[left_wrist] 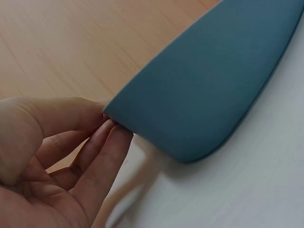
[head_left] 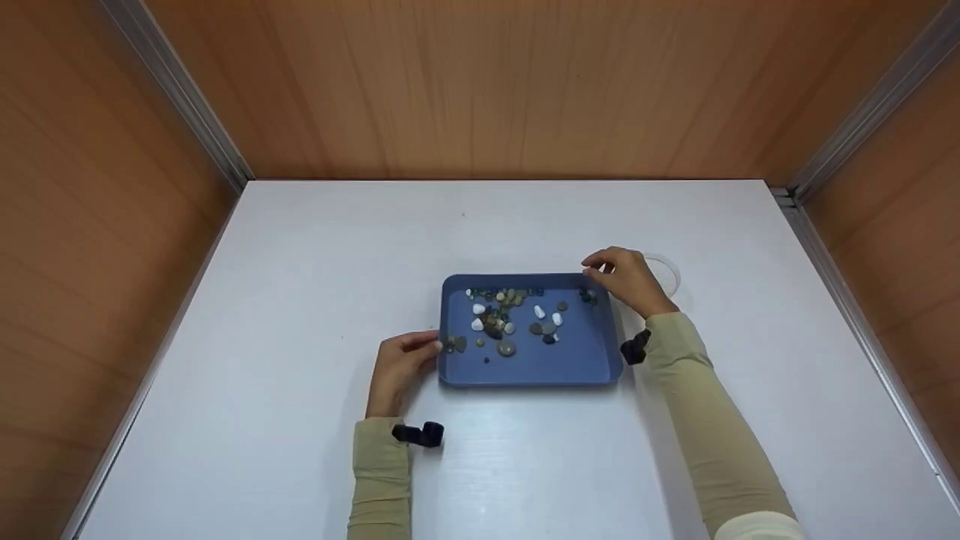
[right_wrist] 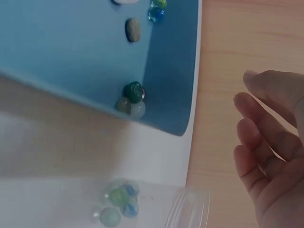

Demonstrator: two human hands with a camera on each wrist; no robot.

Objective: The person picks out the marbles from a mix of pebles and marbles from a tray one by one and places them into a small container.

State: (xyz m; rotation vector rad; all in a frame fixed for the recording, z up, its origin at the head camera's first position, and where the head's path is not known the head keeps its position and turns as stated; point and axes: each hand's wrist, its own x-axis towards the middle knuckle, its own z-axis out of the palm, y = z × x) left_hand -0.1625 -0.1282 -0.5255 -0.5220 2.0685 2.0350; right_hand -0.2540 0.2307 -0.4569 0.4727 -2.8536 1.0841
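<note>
The person's left hand (head_left: 401, 365) pinches the left rim of a blue tray (head_left: 570, 360), thumb on top and fingertips (left_wrist: 111, 135) tucked under the edge, as the left wrist view shows closely. The right hand (head_left: 628, 281) hovers over the tray's far right corner with its fingers loosely curled and apart; the right wrist view shows the palm bare, so it holds nothing. The tray sits near the middle of the white desk (head_left: 300, 285), a little toward the near edge. Inside it lies a scatter of small pebbles and glass marbles (head_left: 510, 315): white, grey and brownish stones, with green and blue beads strung along the far wall. Three marbles (right_wrist: 132, 99), one dark green and two pale, are gathered in the tray's far right corner, just below the right hand. Just beyond that corner, on the desk, stands a clear round container (head_left: 667, 271), mostly hidden behind the right hand in the head view. The right wrist view shows a few green and blue marbles (right_wrist: 118, 204) resting inside it, near its transparent rim (right_wrist: 192, 209).
</note>
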